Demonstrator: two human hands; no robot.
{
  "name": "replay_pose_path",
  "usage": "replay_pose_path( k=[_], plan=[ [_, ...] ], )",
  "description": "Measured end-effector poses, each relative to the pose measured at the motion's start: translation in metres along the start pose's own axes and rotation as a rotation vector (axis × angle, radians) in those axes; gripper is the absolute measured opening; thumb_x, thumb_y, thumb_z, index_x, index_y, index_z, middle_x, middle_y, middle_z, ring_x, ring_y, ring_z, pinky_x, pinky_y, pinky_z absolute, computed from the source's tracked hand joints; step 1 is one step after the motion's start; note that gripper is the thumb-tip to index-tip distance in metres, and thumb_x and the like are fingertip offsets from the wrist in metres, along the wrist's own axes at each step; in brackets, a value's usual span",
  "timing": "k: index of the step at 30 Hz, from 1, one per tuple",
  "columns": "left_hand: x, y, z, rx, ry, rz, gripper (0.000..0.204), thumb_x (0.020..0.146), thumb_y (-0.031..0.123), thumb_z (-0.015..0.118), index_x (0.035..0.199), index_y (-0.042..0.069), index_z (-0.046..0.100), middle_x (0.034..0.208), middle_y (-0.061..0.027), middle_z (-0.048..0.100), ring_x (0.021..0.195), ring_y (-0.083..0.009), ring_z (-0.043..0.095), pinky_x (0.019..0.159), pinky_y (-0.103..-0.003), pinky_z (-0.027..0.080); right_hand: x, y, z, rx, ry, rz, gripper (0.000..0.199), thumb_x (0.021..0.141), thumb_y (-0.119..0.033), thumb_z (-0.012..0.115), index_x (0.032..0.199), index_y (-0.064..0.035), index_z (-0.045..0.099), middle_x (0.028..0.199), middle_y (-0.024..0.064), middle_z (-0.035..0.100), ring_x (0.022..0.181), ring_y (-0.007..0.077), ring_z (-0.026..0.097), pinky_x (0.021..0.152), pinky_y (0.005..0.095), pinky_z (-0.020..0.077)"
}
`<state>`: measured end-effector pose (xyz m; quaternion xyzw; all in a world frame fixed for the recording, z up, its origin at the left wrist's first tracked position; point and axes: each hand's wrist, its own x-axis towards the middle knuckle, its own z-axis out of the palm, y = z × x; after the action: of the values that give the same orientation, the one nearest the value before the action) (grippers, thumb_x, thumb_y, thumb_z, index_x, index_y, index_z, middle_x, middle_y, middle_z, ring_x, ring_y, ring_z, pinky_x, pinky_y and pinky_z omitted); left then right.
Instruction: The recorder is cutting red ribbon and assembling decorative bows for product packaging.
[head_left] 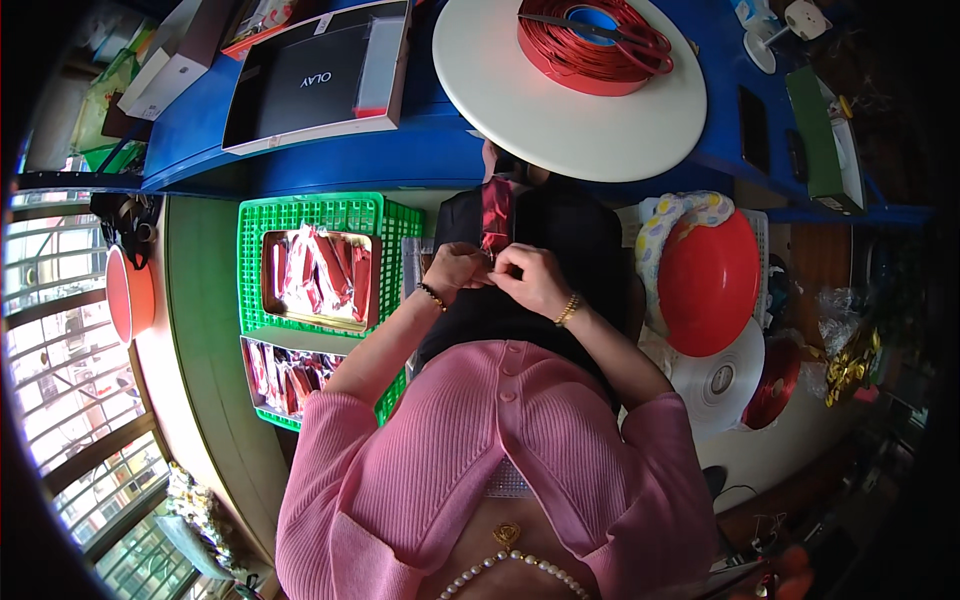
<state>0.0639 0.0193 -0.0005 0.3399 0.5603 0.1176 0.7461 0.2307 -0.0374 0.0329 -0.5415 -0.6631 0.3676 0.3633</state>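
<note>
Over my dark-clothed lap, my left hand (457, 270) and my right hand (535, 282) meet with fingers bent in a pinch. Between them is the near end of a shiny dark-red ribbon strip (496, 212), which runs away from me over my lap. My fingertips cover that end, so its exact shape there is hidden. To the left, a shallow rectangular tray (372, 290) holds several shiny red folded strips (318, 275). Nearer me, an open box (300, 340) contains more of these strips.
The tray and box rest on a green plastic crate (400, 225). Ahead, a round white tabletop (570, 130) carries a coil of red ribbon (590, 75) with dark scissors (570, 25) on it. A blue table (430, 150) stands beyond. At right are a red basin (710, 285) and a white reel (700, 390).
</note>
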Motion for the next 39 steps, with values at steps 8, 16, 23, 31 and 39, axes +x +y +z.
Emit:
replay_pose_path(
  k=[8,16,23,31,39],
  plan=[
    [-0.010,0.005,-0.023,0.039,-0.067,-0.050,0.024,0.084,0.014,0.050,0.099,-0.003,0.057,0.076,-0.0145,0.066,0.068,-0.0249,0.067,0.059,-0.032,0.055,-0.074,0.081,-0.105,0.204,0.910,0.281,0.005,0.083,0.001,0.060,0.086,-0.0010,0.056,0.078,0.0048,0.063,0.071,0.0090,0.060,0.067,0.0213,0.0484],
    [-0.014,-0.005,-0.037,0.159,0.018,0.110,0.019,0.085,0.015,0.052,0.085,-0.001,0.063,0.067,-0.0100,0.064,0.057,-0.0177,0.063,0.050,-0.025,0.049,-0.179,0.170,-0.147,-0.187,0.246,0.823,0.010,0.079,-0.010,0.061,0.077,-0.0025,0.067,0.066,0.0058,0.063,0.066,0.0109,0.059,0.063,0.0277,0.0466],
    [-0.027,0.000,-0.025,0.342,0.119,0.113,0.018,0.082,0.011,0.058,0.079,-0.006,0.063,0.060,-0.0070,0.058,0.049,-0.0123,0.056,0.045,-0.025,0.047,-0.153,0.115,-0.160,-0.862,0.594,0.506,0.025,0.080,-0.011,0.061,0.104,-0.0025,0.060,0.102,0.0159,0.060,0.091,0.0308,0.058,0.079,0.0361,0.0462],
    [-0.026,-0.007,-0.022,1.027,0.324,0.474,0.018,0.071,0.022,0.062,0.075,0.005,0.060,0.069,-0.0144,0.060,0.070,-0.0332,0.060,0.065,-0.041,0.048,-0.043,0.019,-0.032,-0.533,0.234,-0.238,0.034,0.069,-0.007,0.068,0.102,-0.0100,0.061,0.105,0.0068,0.052,0.090,0.0255,0.052,0.079,0.0368,0.0419],
    [-0.030,-0.030,-0.027,1.157,0.223,1.135,0.026,0.066,-0.002,0.055,0.091,0.004,0.057,0.094,-0.0105,0.055,0.085,-0.0288,0.052,0.075,-0.038,0.045,-0.004,0.030,0.026,-0.509,-0.059,-0.521,0.016,0.073,-0.014,0.062,0.089,-0.0121,0.065,0.098,0.0002,0.058,0.089,0.0178,0.054,0.079,0.0321,0.0413]
  ],
)
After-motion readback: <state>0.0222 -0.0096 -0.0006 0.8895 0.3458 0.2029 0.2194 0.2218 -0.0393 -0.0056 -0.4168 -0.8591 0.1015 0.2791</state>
